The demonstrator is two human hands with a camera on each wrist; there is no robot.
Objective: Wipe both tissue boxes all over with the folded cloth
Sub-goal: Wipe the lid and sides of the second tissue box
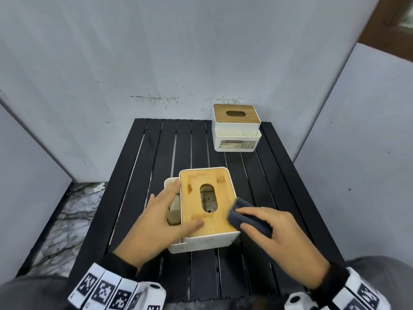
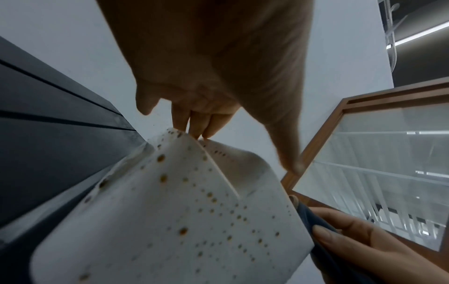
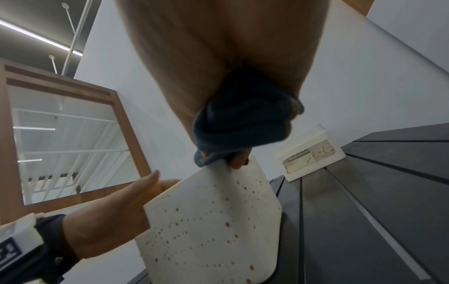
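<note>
My left hand (image 1: 156,218) and right hand (image 1: 283,240) are closest to the head camera, both on the near tissue box (image 1: 207,241) at the front of the black slatted table (image 1: 156,148). The left grip lies flat and spread: its fingers reach along the left side by the open side compartments, and its thumb rests on the wooden lid (image 1: 192,198). It steadies the box without curling round it. My right grip is clamped on the dark blue folded cloth (image 1: 248,217), fingers on top and thumb at the near side, and it holds the cloth against the lid's right edge, beside the oval slot. In the right wrist view the cloth (image 3: 243,119) is bunched in my palm and meets the top rim of the box's white wall, which is dotted with small brown specks. The left wrist view shows the same speckled wall (image 2: 170,221). The 2nd tissue box (image 1: 237,135) stands well apart at the far right corner, lid on, its printed label facing me.
</note>
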